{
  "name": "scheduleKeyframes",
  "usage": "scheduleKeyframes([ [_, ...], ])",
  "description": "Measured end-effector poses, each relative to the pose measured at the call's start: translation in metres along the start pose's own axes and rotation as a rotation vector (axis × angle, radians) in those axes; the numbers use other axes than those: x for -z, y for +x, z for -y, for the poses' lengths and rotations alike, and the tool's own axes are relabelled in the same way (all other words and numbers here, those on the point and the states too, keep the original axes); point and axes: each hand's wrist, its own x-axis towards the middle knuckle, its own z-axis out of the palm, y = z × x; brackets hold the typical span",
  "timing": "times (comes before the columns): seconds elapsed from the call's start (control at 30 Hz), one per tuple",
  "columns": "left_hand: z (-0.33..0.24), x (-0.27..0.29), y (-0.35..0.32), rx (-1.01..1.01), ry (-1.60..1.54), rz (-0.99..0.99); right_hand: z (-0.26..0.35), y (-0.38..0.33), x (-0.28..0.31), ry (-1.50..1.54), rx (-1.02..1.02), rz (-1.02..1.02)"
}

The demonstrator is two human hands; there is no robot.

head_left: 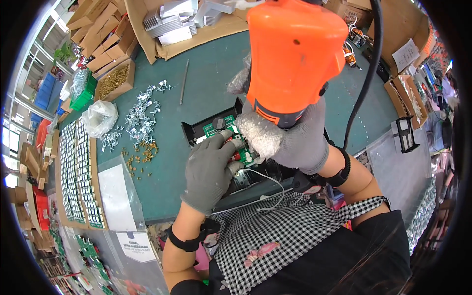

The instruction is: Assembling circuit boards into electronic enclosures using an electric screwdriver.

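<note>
A green circuit board [250, 156] with red and dark components lies in a black housing [196, 129] in front of me. My left hand [209, 167], in a grey glove, has its bent fingers and thumb pressed on the board's left side. My right hand [305, 142], also gloved, is wrapped round a large orange power tool [295, 59]. Crumpled clear wrapping [260, 135] covers a part of the tool beside that hand and hides the board's right side. The tool's tip is hidden. A thin white wire [268, 176] loops from the board toward my apron.
Loose metal clips [140, 115] and brass-coloured screws [143, 155] lie left on the green table, near a plastic bag [100, 119]. Small boards in rows [73, 172] stand farther left. A carton of heat sinks [147, 34] is at the back. A black cable [366, 83] hangs right.
</note>
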Motion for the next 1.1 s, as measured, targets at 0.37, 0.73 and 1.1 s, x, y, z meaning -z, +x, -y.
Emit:
scheduleKeyframes([
  [0.37, -0.014, -0.01, 0.007, -0.072, 0.113, 0.086, 0.009, 0.002, 0.004, 0.1, -0.078, 0.015],
  [0.73, -0.009, -0.072, -0.002, 0.082, 0.103, -0.118, 0.013, 0.003, 0.003, -0.05, 0.02, -0.005],
  [1.1, 0.004, -0.087, -0.01, 0.003, -0.001, -0.304, 0.002, -0.002, -0.009, 0.264, 0.034, -0.019],
])
